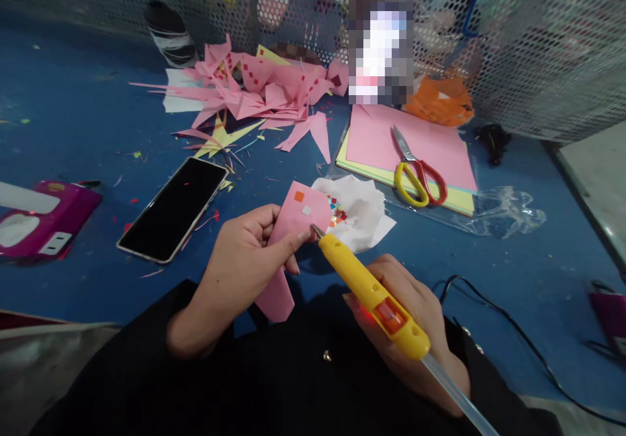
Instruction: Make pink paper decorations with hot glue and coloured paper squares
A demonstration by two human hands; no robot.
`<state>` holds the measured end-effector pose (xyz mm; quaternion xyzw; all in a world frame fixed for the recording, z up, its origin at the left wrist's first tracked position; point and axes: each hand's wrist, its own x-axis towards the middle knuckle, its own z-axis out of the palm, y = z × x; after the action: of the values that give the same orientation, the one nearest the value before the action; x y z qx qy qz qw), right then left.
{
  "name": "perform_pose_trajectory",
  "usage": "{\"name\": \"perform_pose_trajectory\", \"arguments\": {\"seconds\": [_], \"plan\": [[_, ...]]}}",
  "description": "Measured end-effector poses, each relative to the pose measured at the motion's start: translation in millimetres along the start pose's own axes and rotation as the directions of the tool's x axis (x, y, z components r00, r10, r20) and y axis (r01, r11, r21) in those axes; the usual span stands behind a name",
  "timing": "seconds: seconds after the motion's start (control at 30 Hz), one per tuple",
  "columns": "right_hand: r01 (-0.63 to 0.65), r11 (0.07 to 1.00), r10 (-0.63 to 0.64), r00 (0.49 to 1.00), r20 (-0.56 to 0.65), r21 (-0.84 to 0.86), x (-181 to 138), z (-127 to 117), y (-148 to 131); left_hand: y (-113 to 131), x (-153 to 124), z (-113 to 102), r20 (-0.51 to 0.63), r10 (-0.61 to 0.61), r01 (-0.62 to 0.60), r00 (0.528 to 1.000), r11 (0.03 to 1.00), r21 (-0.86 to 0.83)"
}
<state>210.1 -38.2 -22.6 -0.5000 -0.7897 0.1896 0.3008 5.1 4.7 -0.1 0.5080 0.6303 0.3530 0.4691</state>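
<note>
My left hand [244,260] pinches a folded piece of pink paper [313,208] that carries an orange square and a pale square. In my right hand [415,305] is a yellow glue gun [357,279] with an orange-red switch and a clear glue stick coming out of its back end. The gun's metal nozzle meets the pink paper close to my left thumb. Just behind the paper lies a crumpled white paper [364,208] holding several tiny coloured squares [337,213]. The palm side of my right hand is hidden.
Scissors [415,169] rest on stacked coloured sheets [372,130]. A phone [173,208] lies at left, beside a purple device [63,221]. Pink paper scraps [264,90] pile up before a perforated metal screen [513,45]. A black cable [508,319] curves along the right.
</note>
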Motion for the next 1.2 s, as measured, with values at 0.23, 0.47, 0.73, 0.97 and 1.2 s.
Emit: {"name": "perform_pose_trajectory", "arguments": {"seconds": [0.23,0.47,0.73,0.97,1.2], "plan": [[-0.006,1.000,0.006,1.000,0.009,-0.007,-0.7,-1.0,0.0,-2.0,1.1,-1.5,0.014,0.015,-0.015,1.000,1.000,-0.002],[-0.011,1.000,0.011,1.000,0.005,-0.029,-0.2,0.3,1.1,-6.1,4.7,-3.3,0.038,0.018,-0.019,0.999,1.000,0.009],[-0.023,1.000,0.023,1.000,0.005,-0.018,-0.7,-0.3,0.4,-7.4,4.7,-2.3,0.038,0.031,-0.031,0.999,1.000,-0.002],[-0.025,0.999,0.025,1.000,0.008,-0.028,-1.1,-0.1,0.3,-6.2,3.7,-3.1,0.041,0.025,-0.024,0.999,1.000,-0.011],[-0.027,1.000,0.027,1.000,0.012,-0.015,-0.6,-0.5,0.4,-4.4,3.5,-2.8,0.040,0.012,-0.012,0.999,1.000,0.003]]}}
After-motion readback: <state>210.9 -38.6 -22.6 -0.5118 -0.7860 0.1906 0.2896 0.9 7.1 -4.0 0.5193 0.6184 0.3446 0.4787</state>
